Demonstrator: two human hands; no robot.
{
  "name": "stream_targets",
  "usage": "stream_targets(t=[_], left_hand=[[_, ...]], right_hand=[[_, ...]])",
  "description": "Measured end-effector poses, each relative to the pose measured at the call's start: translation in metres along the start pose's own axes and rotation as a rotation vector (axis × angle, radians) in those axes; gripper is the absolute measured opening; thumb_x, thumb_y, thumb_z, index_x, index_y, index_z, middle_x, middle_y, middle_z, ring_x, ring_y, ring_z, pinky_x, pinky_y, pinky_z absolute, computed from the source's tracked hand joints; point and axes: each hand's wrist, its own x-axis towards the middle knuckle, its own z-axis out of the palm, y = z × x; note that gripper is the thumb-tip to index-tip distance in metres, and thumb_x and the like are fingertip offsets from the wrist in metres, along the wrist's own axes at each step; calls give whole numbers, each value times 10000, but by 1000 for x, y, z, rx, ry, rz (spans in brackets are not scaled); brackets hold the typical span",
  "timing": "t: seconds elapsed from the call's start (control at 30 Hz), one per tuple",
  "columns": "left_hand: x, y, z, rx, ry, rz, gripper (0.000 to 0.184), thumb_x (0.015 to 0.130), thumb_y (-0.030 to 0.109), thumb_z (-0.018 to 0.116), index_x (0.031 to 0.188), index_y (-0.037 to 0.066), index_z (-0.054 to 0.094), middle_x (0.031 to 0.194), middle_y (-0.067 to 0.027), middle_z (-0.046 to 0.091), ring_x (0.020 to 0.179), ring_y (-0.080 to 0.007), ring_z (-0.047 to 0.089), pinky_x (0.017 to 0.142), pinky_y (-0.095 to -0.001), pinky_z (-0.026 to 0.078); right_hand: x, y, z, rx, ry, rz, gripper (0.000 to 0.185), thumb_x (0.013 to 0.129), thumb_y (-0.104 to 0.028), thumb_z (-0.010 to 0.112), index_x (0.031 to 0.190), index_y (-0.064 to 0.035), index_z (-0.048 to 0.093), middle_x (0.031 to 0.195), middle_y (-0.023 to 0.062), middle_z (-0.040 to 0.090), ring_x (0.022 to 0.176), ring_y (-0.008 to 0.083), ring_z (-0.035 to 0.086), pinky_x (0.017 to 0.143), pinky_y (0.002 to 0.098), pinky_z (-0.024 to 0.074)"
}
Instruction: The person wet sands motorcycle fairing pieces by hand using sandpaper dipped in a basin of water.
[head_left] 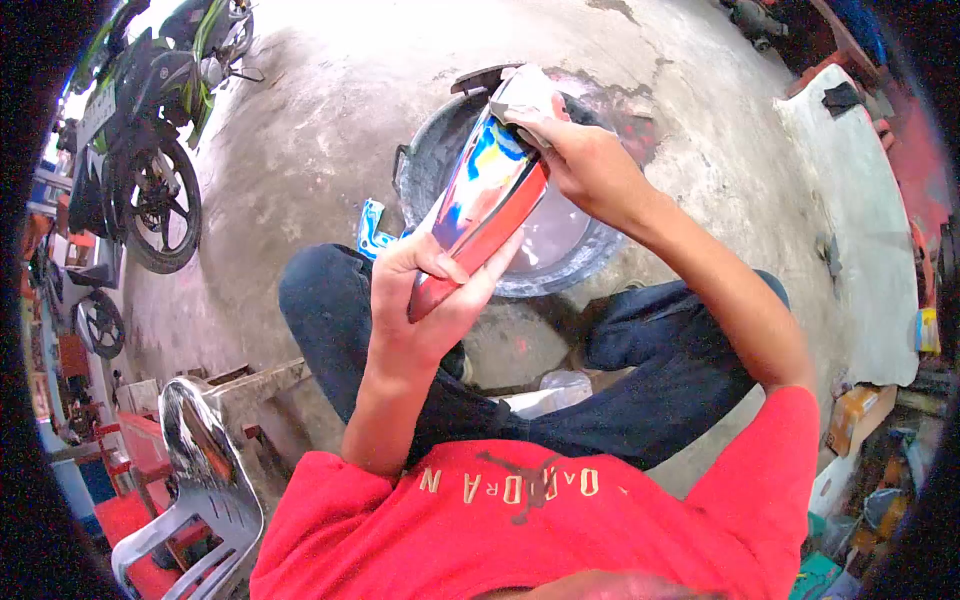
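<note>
A long, glossy panel (485,185) in red, white, blue and yellow is held slantwise over a round grey basin (597,262) with cloudy liquid inside. My left hand (430,285) grips the panel's lower end, thumb on top and fingers along its red side. Near the upper end, my right hand (590,165) presses a pale cloth (527,95) against the panel, its fingers partly hidden by the cloth. A dark flat piece (480,78) lies at the basin's far rim. Left of the basin is a small blue and white patterned piece (372,232).
My bent legs (660,375) flank the near side of the basin. A motorcycle (160,150) stands at the upper left, a grey plastic chair (205,480) at the lower left. On the right are a large pale panel (860,230) and a cardboard box (858,418).
</note>
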Motion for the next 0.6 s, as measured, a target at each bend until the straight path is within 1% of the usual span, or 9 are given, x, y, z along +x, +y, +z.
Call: stream_targets(t=[0.03, 0.1, 0.2, 0.27, 0.37, 0.4, 0.43, 0.53, 0.6], left_hand=[[-1, -6, -3, 25, -16, -17, 390, 714, -126, 815, 741, 80, 485, 928, -107, 698, 844, -199, 709, 759, -330, 568], [-12, -21, -8, 39, -82, -165, 388, 712, -129, 813, 816, 81, 504, 949, -97, 693, 821, -181, 699, 758, -317, 565], [-11, -22, -7, -48, -191, -345, 372, 758, -82, 796, 985, 67, 542, 1004, -72, 690, 848, -135, 686, 784, -261, 552], [16, 5, -2, -523, -136, -869, 360, 851, 36, 753, 1164, 23, 575, 1067, -31, 691, 906, -73, 675, 811, -175, 526], [17, 9, -1, -296, -229, -728, 387, 881, 73, 724, 1224, -1, 561, 1118, -26, 678, 942, -61, 663, 818, -163, 521], [18, 10, -3, -245, -253, -716, 393, 885, 75, 717, 1235, -6, 557, 1133, -27, 674, 956, -58, 658, 821, -160, 519], [20, 12, -5, -233, -267, -761, 393, 881, 63, 714, 1234, -6, 556, 1148, -32, 670, 974, -56, 653, 827, -159, 517], [-4, -24, -14, -224, -232, -261, 410, 879, 34, 690, 1256, -6, 536, 1225, -54, 636, 1036, -66, 634, 832, -167, 517], [-4, -17, -12, -641, -193, -417, 420, 875, 0, 643, 1270, -25, 503, 1300, -103, 583, 1140, -127, 600, 926, -217, 506]], right_hand=[[4, -1, -2, -1, -66, 105, 374, 913, -116, 522, 1271, -26, 581, 1268, 189, 636, 1193, 332, 619, 992, 411, 508], [-10, -18, 10, -9, 136, -330, 501, 841, -2, 561, 1341, -28, 575, 1358, 206, 588, 1278, 335, 569, 1077, 393, 452], [-13, -38, 5, 53, 45, -446, 521, 840, -7, 560, 1360, -36, 565, 1395, 197, 564, 1312, 327, 545, 1109, 408, 428], [-4, -9, 7, -22, 107, -385, 449, 895, -18, 553, 1344, -36, 572, 1348, 191, 603, 1273, 319, 578, 1071, 390, 462], [8, 6, -4, 62, 33, 147, 365, 970, -14, 508, 1325, -60, 580, 1249, 202, 651, 1154, 341, 647, 983, 376, 514], [2, 12, 10, -17, 199, -114, 373, 966, -26, 517, 1330, -79, 581, 1252, 203, 644, 1128, 343, 657, 957, 373, 527], [-4, -3, 15, 29, 167, -123, 428, 914, -7, 527, 1337, -53, 576, 1301, 205, 622, 1185, 340, 629, 1008, 386, 503], [-16, -44, 8, 43, 56, -479, 562, 787, 8, 545, 1349, -2, 563, 1396, 212, 558, 1322, 335, 533, 1112, 429, 424], [-11, -30, 7, -8, 61, -440, 542, 810, 6, 552, 1352, -13, 566, 1382, 201, 573, 1299, 332, 553, 1096, 413, 439]])
